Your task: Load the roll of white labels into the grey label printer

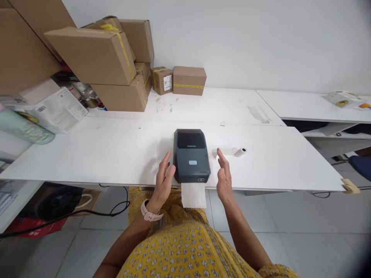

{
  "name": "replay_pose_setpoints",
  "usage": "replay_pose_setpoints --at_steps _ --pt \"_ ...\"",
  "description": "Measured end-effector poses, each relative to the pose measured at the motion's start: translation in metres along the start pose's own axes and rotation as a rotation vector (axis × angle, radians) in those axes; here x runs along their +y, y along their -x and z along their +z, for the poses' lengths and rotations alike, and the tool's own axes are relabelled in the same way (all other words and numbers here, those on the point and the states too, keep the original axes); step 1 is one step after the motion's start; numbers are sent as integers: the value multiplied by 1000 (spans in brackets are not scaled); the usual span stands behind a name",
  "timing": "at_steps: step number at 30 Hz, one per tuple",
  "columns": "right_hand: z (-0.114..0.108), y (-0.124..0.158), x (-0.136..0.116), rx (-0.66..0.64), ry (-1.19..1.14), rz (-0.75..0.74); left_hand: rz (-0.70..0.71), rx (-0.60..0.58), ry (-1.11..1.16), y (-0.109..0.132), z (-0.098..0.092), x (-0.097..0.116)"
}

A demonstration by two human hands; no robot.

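A dark label printer point(191, 156) stands near the front edge of the white table point(116, 154). From its front a white paper strip point(194, 195) hangs over the edge. My left hand point(164, 181) is held upright just left of the printer, fingers extended, with nothing in it. On the other side my right hand point(224, 177) is raised with its fingers stretched, also empty and apart from the printer. Beyond the right hand lies a small white paper roll point(240, 152) with a length of paper unrolled toward the printer.
Cardboard boxes point(95, 58) are stacked at the back left, with two smaller boxes point(189, 80) against the wall. A green bottle point(26, 125) lies at the far left. Label rolls point(342, 99) sit on the right-hand table. Black cables point(116, 210) hang below the front edge.
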State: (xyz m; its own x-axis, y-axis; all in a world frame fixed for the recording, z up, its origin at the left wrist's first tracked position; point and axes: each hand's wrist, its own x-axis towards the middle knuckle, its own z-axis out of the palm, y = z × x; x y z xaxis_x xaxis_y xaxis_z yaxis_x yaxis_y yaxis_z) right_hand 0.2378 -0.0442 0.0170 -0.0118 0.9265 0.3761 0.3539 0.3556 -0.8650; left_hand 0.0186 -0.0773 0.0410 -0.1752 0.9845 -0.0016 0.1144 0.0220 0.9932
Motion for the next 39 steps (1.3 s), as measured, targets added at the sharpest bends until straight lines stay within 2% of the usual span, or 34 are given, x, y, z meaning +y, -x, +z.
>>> replay_pose_setpoints --at_steps 6,10,15,19,22,25,28,32,35,39 --pt "21 12 13 -17 -118 179 10 14 -17 4 14 -23" --pt "28 15 17 -37 -86 177 46 40 -58 6 21 -33" --pt "22 11 19 -56 -30 137 59 32 -63 2 14 -23" --pt "17 -6 5 -44 27 8 136 51 -114 -8 6 -7" --pt "13 -32 -11 -12 30 -118 238 60 -165 -25 1 8" --pt "11 -72 -27 8 44 -237 304 81 -91 -50 -3 18" --pt "13 -118 -38 31 47 -291 255 132 57 -73 -5 15" --pt "19 -176 -44 46 33 -249 77 191 13 -86 -4 -8" --pt "25 -216 -40 66 21 -234 -32 148 -75 -83 -2 -21" --pt "32 -262 -35 37 85 -152 -33 61 -235 -82 1 -21"
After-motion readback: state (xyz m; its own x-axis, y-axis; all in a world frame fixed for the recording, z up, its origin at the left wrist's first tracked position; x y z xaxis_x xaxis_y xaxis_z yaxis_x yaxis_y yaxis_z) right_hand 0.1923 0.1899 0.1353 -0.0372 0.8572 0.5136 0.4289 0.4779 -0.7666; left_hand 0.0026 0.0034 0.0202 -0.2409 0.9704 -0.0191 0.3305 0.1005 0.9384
